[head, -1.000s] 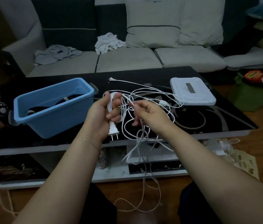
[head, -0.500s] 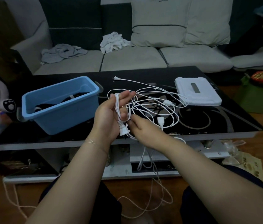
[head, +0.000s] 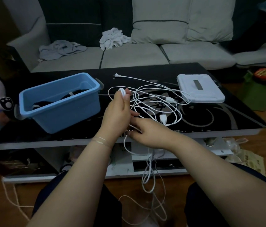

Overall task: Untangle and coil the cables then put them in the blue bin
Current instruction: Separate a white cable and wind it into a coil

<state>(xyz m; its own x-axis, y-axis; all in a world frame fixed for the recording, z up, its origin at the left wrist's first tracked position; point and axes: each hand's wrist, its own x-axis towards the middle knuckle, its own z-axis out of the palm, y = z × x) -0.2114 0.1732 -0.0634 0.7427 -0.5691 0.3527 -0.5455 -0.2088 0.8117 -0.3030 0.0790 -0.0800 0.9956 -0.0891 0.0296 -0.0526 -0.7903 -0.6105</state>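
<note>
Left hand (head: 118, 115) stood upright over the near edge of the bench (head: 227, 122), fingers curled round a small bundle of white cable (head: 158, 102), with a loop end showing above its fingertips. Blue bin (head: 60, 102) sat just left of that hand on the bench, open side up, dark cable already in it; the left hand was plainly the nearer one to it. Right hand (head: 148, 133) lay low and just right of the left, nearly touching it, fingertips pinching the same cable at the bench edge. From that pinch the slack ran down off the bench to the floor in loose loops. Rest of the cable sprawled rightward across the bench in tangled loops toward a white box (head: 201, 89). Judged: coiling unfinished, more slack to be fed leftward.
</note>
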